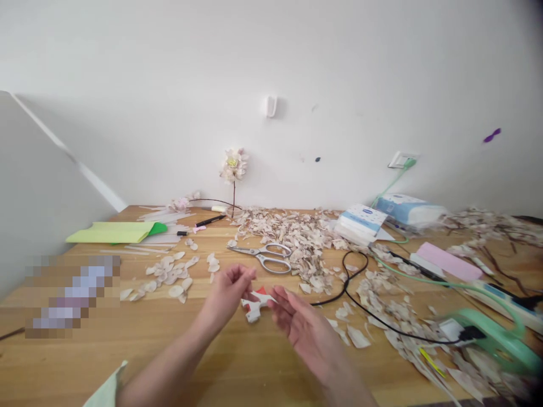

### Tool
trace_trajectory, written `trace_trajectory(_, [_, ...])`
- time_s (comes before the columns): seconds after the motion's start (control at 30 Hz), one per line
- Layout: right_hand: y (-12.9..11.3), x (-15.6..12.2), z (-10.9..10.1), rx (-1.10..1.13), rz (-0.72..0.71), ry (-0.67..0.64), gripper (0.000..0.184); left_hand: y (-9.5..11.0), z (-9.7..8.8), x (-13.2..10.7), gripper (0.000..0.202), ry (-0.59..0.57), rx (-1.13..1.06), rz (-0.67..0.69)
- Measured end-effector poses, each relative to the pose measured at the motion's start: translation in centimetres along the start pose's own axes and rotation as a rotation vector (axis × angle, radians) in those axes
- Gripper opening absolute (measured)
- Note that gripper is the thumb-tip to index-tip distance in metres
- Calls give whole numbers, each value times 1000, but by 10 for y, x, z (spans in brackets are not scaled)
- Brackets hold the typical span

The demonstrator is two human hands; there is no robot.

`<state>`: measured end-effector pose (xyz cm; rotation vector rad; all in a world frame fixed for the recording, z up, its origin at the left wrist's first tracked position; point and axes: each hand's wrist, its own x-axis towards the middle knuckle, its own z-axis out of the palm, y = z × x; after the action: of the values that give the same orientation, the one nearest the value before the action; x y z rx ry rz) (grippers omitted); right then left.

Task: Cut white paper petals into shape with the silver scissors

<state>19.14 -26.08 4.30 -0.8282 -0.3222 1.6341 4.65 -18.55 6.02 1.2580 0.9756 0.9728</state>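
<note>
Petal piece [255, 306], small and white-red, sat pinched between left hand [227, 294] and right hand [297, 322] fingers above the table [169, 350], scissors [265, 257] parked within reach.

1 head-worn camera looked forward and down across the counter [127, 350] toward the wall [169, 85], hands [263, 305] close below.
</note>
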Motion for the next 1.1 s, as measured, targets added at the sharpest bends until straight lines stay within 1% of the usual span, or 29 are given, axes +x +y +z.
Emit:
trace_trajectory(0.1, [3,-4,-5,-42,-23,29,24,-2,15,-17,26,-67,65,29])
trace_trajectory(0.2, [5,-9,-4,-121,-57,21,22,-2,24,-31,21,-94,298,131])
trace_trajectory(0.27, [6,-11,-3,-157,-48,2,23,-3,24,-37,24,-61,486,237])
trace_trajectory(0.33, [6,-13,-1,-156,-4,-37,24,-3,20,-40,27,3,651,362])
trace_trajectory(0.4, [6,-15,1,-133,59,-92,26,-6,16,-41,28,64,758,447])
trace_trajectory(0.43, [6,-15,2,-124,89,-121,27,-7,14,-42,28,83,781,461])
trace_trajectory(0.5, [9,-15,6,-114,135,-172,29,-12,12,-42,28,109,758,431])
trace_trajectory(0.57, [13,-15,11,-89,165,-226,31,-16,8,-40,28,142,637,345])
trace_trajectory(0.63, [18,-16,14,-46,197,-276,34,-19,-2,-35,29,212,495,262])
trace_trajectory(0.7, [20,-17,12,-16,193,-272,36,-18,-20,-26,32,328,416,220])
trace_trajectory(0.77, [18,-19,8,-14,149,-212,37,-13,-43,-15,35,466,374,194])
trace_trajectory(0.83, [13,-20,2,-16,112,-154,38,-9,-59,-7,32,519,338,168])
trace_trajectory(0.87, [11,-20,0,-15,107,-140,38,-8,-62,-5,29,499,325,158])
trace_trajectory(0.9, [10,-20,-1,-15,110,-130,38,-7,-61,-4,28,460,310,150])
trace_trajectory(0.93, [9,-19,-2,-19,113,-120,38,-8,-56,-5,27,410,294,142])
trace_trajectory(1.1, [15,-11,5,-88,75,-70,39,-16,-12,-21,28,132,204,85])
